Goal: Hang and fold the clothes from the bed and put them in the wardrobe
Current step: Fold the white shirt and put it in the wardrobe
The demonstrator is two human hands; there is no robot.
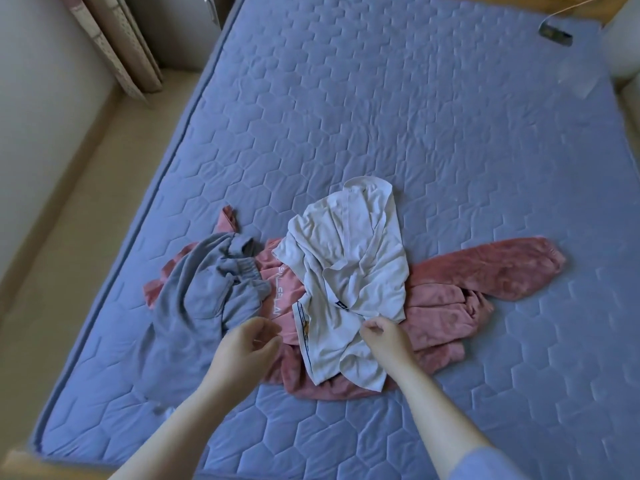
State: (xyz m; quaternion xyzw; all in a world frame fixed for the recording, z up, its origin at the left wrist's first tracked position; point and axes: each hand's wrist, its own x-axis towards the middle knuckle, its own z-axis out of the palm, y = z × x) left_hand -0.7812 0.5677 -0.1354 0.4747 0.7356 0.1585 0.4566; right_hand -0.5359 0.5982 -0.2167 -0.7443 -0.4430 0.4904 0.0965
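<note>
A heap of clothes lies on the blue quilted bed point(381, 116). On top is a crumpled white shirt point(349, 258) with a small dark label. Under it spreads a pink fleece sweatshirt point(450, 303) with white lettering, one sleeve stretched to the right. Grey trousers point(204, 299) lie bunched on the left of the heap. My right hand point(386, 336) rests on the near part of the white shirt, fingers curled at the fabric. My left hand point(247, 344) hovers with loosely curled fingers over the pink sweatshirt's near edge, beside the grey trousers, holding nothing.
A small dark device with a thin cord point(554, 33) lies at the bed's far right corner, next to a white rounded object point(621, 39). Folded boards point(121, 43) lean against the wall at the far left. Beige floor point(69, 209) runs along the bed's left side.
</note>
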